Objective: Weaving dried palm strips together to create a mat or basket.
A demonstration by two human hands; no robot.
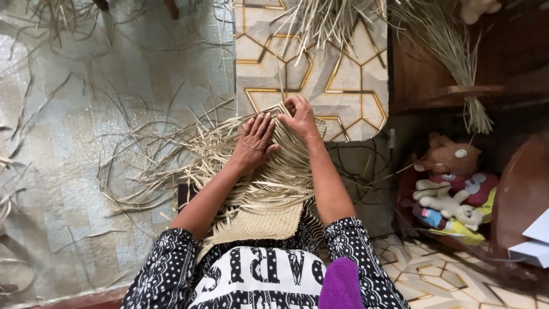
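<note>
Pale woven straw mat (260, 222), loose strips fanned outward. Left hand (254, 140) pressed flat, fingers spread; right hand (300, 116) pinching strips.

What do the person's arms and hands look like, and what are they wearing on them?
Both arms are bare from the elbows down. The left hand and right hand wear no gloves. Short sleeves of black cloth with small white dots and patterns cover the upper arms. I can't make out any rings or bracelets.

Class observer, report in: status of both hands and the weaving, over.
Left hand flat, open, pressing the loose palm strips. Right hand pinching one strip at the far edge. Woven mat section finished nearest the lap. Nothing blocking; stray strips litter the floor.
</note>
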